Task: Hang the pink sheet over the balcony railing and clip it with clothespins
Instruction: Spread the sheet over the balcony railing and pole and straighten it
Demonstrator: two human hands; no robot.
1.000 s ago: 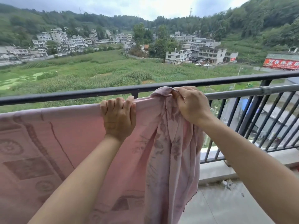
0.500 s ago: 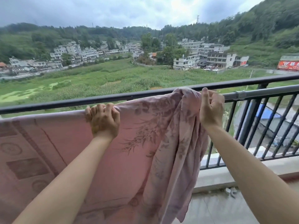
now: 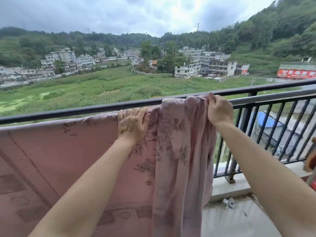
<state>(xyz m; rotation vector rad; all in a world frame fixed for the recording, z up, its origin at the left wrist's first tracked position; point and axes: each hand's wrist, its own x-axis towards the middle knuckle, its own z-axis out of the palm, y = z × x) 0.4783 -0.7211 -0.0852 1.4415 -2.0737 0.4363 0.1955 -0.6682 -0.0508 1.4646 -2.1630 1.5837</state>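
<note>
The pink patterned sheet [image 3: 71, 161] hangs over the inner silver bar of the balcony railing [image 3: 266, 98], spread flat on the left and bunched into folds on the right. My left hand [image 3: 132, 123] lies flat on the sheet's top edge with fingers spread. My right hand [image 3: 219, 111] pinches the bunched right end of the sheet on the bar. No clothespins are in view.
A black top rail [image 3: 68, 112] runs behind the bar, with black vertical bars [image 3: 280, 130] on the right above a concrete ledge [image 3: 230, 187]. Small debris [image 3: 229, 202] lies on the tiled floor. A reddish-brown object [image 3: 310, 161] sits at the right edge.
My right hand has pulled the sheet's bunched end further right along the bar. My left hand has opened from a fist grip to lie flat on the top edge.
</note>
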